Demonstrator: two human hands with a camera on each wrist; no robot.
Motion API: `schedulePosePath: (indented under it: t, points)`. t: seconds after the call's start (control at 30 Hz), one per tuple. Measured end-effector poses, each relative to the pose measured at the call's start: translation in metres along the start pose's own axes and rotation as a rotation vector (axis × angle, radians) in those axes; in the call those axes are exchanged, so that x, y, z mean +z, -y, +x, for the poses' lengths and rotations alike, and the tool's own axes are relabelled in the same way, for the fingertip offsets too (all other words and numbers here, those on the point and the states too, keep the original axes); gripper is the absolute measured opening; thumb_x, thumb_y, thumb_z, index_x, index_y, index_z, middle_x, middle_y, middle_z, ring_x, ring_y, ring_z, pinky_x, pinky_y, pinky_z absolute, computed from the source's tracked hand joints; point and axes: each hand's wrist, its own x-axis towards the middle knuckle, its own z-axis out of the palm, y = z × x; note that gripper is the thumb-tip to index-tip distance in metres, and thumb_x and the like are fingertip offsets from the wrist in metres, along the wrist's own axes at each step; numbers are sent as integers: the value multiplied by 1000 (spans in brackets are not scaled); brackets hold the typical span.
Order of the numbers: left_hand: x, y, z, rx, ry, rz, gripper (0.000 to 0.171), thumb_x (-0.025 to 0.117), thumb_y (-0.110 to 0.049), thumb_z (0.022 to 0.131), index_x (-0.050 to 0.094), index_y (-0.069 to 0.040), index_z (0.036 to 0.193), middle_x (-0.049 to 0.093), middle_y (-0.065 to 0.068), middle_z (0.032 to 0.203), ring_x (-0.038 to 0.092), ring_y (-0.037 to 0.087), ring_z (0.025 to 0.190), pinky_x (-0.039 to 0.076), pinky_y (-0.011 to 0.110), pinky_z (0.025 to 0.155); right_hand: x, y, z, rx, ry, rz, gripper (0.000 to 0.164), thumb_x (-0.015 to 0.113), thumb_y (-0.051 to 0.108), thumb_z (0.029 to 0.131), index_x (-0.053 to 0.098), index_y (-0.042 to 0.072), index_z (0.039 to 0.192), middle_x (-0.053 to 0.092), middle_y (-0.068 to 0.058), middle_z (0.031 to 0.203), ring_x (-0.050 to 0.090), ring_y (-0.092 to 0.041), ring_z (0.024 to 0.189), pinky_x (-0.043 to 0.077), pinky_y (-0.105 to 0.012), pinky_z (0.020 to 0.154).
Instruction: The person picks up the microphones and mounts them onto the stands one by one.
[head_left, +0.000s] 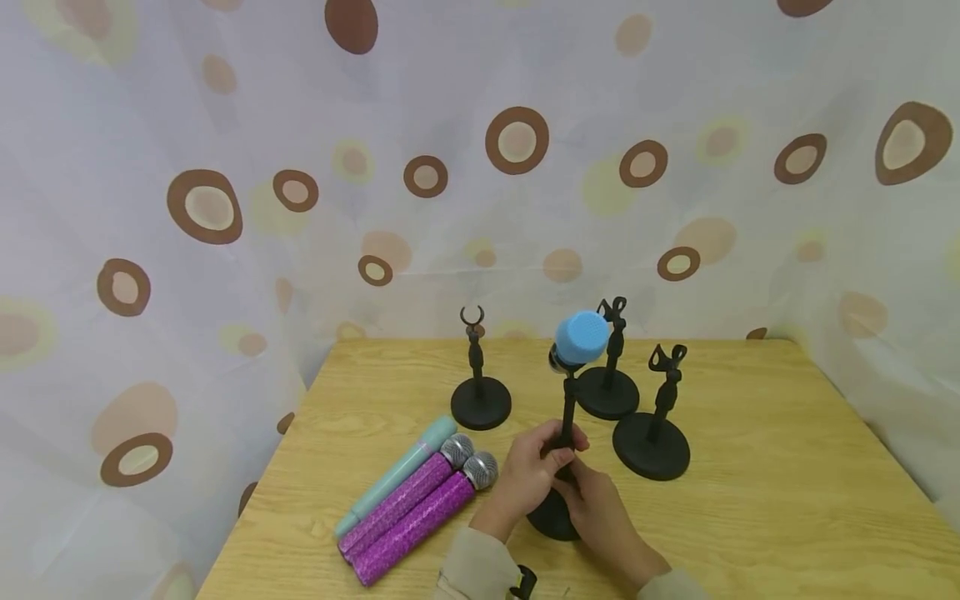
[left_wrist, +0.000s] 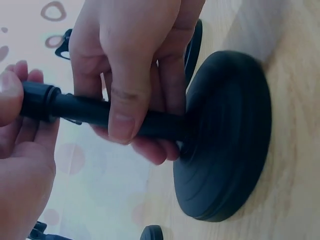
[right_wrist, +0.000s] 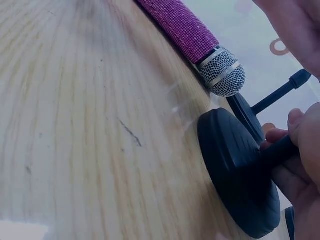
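Note:
A desktop microphone stand (head_left: 568,414) with a round black base (left_wrist: 230,135) is held by both hands. On top of it sits a microphone with a light blue head (head_left: 582,337). Around the collar partway up the pole, my left hand (head_left: 527,473) has its fingers and thumb curled. Lower down, my right hand (head_left: 606,521) grips the pole just above the base, as the left wrist view shows. The right wrist view has the base (right_wrist: 237,172) tilted at the table surface; whether it touches the wood I cannot tell.
Left of the hands lie two purple glittery microphones (head_left: 420,521) and a mint-green one (head_left: 397,475), side by side. A black stand (head_left: 480,402) with a ring-shaped clip stands behind them. Two more stands, one farther back (head_left: 609,392) and one nearer (head_left: 652,446), are to the right.

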Motion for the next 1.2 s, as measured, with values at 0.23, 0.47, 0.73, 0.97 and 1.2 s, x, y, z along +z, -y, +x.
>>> schedulePosePath:
  t: [0.23,0.47,0.73,0.97,1.2]
  points:
    - [-2,1,1,-18,10,-36,17,56,-9,99,67,-17,109,71,0,108,64,9,106,51,25,96,-1,3,2,10,3,-42,31,69,3,90,64,1,120,75,-9,102,74,-22,93,60,-35,78]
    - [2,-2,-3,-8,-43,-10,19,55,-15,100,66,-20,114,71,-3,113,64,6,111,49,25,101,0,3,2,7,-9,-27,31,69,0,89,63,-3,119,75,-11,98,74,-23,90,60,-31,74]
    - [10,4,-4,83,-80,68,18,53,-16,100,65,-18,113,71,-1,110,65,7,107,52,26,96,3,0,-6,32,8,-51,37,66,1,92,57,-7,127,72,-19,110,72,-31,100,60,-40,80]
    - [14,0,-13,31,-32,283,30,44,-18,103,55,-12,130,67,3,124,64,9,114,52,24,99,-2,8,-31,98,171,-213,50,64,5,92,47,-13,136,49,-30,142,53,-45,128,49,-54,101]
    - [10,5,-37,-66,131,791,38,50,-9,103,47,0,139,63,14,130,60,22,124,52,32,102,-8,11,-45,75,195,-338,44,71,13,90,60,-5,129,49,-20,145,49,-38,133,47,-50,105]
